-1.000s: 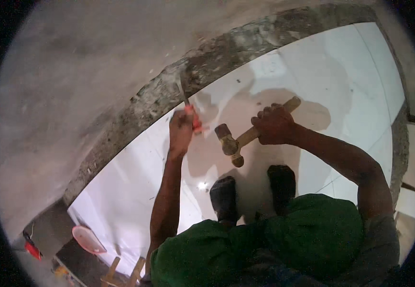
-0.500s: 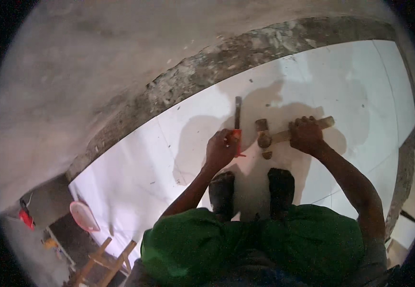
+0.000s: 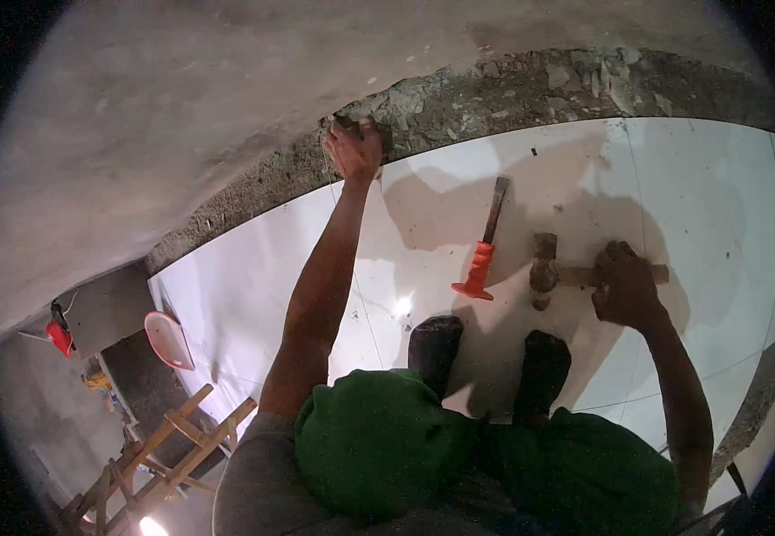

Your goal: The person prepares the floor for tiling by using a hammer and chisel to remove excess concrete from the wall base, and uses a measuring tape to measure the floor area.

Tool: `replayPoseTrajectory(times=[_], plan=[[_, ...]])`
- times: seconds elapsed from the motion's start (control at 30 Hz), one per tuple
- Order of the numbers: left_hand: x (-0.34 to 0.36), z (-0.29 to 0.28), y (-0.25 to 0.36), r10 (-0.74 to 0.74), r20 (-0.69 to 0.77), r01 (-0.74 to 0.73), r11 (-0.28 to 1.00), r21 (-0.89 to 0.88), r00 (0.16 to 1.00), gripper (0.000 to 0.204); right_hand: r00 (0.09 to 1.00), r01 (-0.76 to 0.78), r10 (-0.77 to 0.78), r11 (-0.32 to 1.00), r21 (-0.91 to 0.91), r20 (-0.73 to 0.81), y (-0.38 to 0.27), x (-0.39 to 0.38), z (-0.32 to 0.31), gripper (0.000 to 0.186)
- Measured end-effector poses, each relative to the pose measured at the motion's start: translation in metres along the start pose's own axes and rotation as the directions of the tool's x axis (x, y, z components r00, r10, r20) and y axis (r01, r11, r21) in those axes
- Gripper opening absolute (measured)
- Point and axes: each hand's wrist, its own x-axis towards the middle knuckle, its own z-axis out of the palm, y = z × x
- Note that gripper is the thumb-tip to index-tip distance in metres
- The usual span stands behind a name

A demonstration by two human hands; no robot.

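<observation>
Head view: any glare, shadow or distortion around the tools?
Head view: bright glare on the white floor tiles, beside the dark footwear; head view: soft shadow around the ball-peen hammer and right hand; head view: fisheye bends the tiles' far edge, and the picture's corners go black.

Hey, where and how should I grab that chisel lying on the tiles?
I'd take the chisel by its red grip, from above and its left. The slim grip faces you, with a wide guard that should limit slipping; the steel blade points away, and the hammer is on the right.
</observation>
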Motion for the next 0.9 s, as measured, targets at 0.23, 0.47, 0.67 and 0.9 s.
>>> replayPoseTrajectory(times=[0.23, 0.47, 0.67, 0.9], plan=[[0.002, 0.009, 0.013, -0.062, 0.154, 0.07, 0.997, -0.042, 0.986, 0.083, 0.929, -0.041, 0.089, 0.99, 0.138, -0.358, 0.037, -0.025, 0.036, 0.054], [-0.003, 0.005, 0.0, -0.055, -0.168, 0.057, 0.998, 0.009, 0.984, 0.074, 0.535, -0.338, 0.26, 0.938, 0.079, -0.804, 0.129, -0.035, 0.013, 0.05], [-0.005, 0.023, 0.058, -0.063, 0.067, 0.068, 0.995, -0.073, 0.996, 0.08, 0.374, -0.659, 0.35, 0.752, 0.02, -0.859, 0.245, -0.126, 0.069, 0.055], [-0.002, -0.006, 0.068, -0.154, 0.288, 0.129, 0.986, 0.104, 0.945, 0.105, 0.328, -0.922, 0.451, 0.344, -0.178, -0.83, 0.28, -0.167, 0.122, 0.042]])
